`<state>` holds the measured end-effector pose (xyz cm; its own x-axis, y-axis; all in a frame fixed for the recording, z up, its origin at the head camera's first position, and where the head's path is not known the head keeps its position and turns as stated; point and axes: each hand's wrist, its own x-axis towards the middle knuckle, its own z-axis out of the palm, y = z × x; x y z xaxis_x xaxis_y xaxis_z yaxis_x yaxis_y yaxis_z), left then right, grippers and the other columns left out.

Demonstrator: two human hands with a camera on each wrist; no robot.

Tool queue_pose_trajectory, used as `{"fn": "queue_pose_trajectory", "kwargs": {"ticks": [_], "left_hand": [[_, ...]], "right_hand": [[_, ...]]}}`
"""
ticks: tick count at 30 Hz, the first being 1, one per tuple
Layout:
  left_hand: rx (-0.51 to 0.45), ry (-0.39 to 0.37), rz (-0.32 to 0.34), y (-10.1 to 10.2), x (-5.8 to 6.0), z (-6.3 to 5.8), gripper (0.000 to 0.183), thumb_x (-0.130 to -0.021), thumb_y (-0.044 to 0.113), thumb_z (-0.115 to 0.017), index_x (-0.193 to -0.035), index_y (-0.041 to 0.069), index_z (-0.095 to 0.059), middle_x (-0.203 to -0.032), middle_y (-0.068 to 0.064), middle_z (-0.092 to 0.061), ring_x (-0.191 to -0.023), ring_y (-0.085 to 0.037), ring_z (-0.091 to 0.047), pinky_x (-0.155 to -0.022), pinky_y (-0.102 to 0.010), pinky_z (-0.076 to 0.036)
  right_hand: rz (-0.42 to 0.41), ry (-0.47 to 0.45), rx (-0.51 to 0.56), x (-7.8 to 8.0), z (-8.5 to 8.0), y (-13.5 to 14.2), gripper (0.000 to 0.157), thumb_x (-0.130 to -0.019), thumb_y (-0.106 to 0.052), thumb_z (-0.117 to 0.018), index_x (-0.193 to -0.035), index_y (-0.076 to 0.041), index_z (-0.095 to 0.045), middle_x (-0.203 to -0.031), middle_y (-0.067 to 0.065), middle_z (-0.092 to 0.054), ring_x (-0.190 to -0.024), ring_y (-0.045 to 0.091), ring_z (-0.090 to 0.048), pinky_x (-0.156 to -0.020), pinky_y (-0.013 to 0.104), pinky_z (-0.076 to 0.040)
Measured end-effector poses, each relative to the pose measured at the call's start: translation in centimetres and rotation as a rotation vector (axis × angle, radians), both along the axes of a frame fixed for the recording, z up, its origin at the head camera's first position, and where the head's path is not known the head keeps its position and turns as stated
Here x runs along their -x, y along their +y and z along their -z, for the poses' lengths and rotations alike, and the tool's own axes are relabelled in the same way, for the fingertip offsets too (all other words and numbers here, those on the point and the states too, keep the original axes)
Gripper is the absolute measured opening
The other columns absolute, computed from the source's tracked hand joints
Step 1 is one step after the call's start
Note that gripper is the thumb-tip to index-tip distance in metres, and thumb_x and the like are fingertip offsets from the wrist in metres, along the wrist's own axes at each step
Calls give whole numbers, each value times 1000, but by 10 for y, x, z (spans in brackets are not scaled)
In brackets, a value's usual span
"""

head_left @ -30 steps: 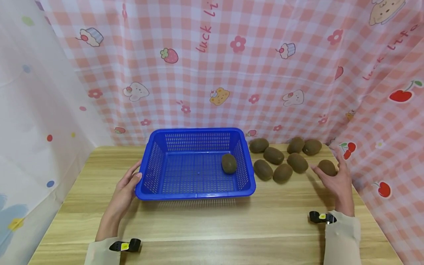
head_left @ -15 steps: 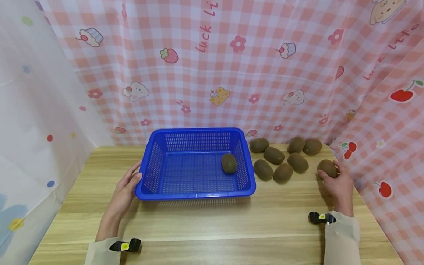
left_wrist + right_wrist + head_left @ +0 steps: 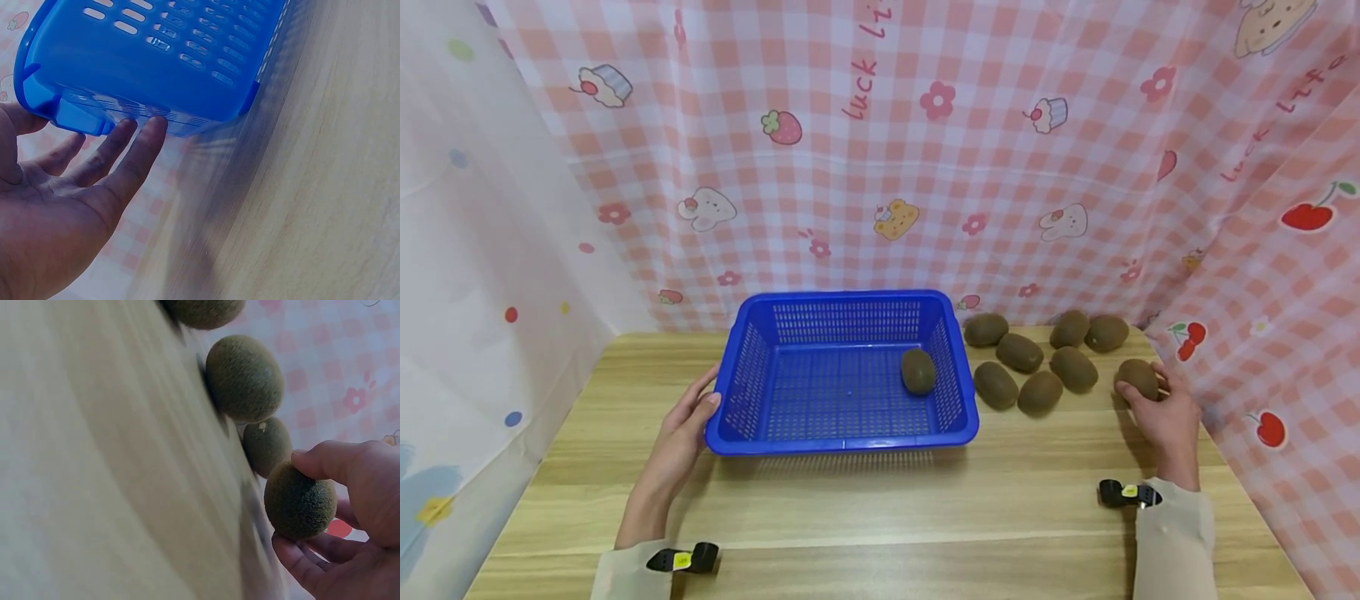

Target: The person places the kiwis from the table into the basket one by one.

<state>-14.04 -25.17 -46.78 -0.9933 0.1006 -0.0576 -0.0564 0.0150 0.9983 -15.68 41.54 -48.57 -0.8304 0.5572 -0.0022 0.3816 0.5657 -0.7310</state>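
Observation:
My left hand (image 3: 683,429) holds the left side of a blue plastic basket (image 3: 842,443). Its thumb lies at the rim, and fairly straight fingertips touch the outer wall, seen in the left wrist view. One brown kiwi (image 3: 918,372) lies inside the basket, toward its right end. At the table's right, my right hand (image 3: 1167,417) pinches another kiwi (image 3: 300,501) between thumb and fingers. In the right wrist view a gap shows between this kiwi and the tabletop. Several loose kiwis, such as the nearest one (image 3: 1073,369), lie between that hand and the basket.
The wooden table (image 3: 880,517) stands against a pink checked cloth (image 3: 850,167) hanging behind. Another checked cloth closes off the right side, near my right hand. A white dotted cloth (image 3: 497,250) hangs at the left.
The right hand's fingers have closed around the far-right kiwi, which has since shifted slightly up and left. My left hand and the basket stay where they were.

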Motion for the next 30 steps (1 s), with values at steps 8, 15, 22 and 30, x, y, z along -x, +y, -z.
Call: {"fn": "queue_pose_trajectory", "kwargs": {"ticks": [8,15,22,30], "left_hand": [[2,-3,-2,0,0,-1,59,-110,38,-47,-163,20,-29,-126,13,-61,-105,-2,-66,-85,-23,-58],[0,-4,3,0,0,-1,59,-110,38,-47,-163,21,-29,-126,14,-62,-105,-2,-66,-84,-23,-59],[-7,1,7,0,1,0,59,-110,37,-47,-163,20,-29,-126,14,-62,-105,-3,-67,-84,-23,-59],[1,-4,5,0,0,0,58,-110,37,-47,-163,21,-29,-126,15,-62,-105,-2,-66,-84,-23,-59]], "right_hand": [[-33,20,46,0,-13,-5,77,-95,-41,-69,-159,-14,-38,-155,25,-47,-136,43,-51,-97,38,-47],[-68,58,45,0,-23,-10,76,-94,-43,-71,-158,-15,-40,-152,24,-50,-132,40,-53,-77,14,-38],[-113,99,14,0,-29,-16,75,-94,-39,-73,-156,-11,-43,-149,26,-53,-127,40,-54,-75,12,-37],[-167,123,-2,0,-35,-21,74,-95,-38,-73,-156,-9,-43,-148,29,-52,-127,43,-55,-73,9,-37]]}}
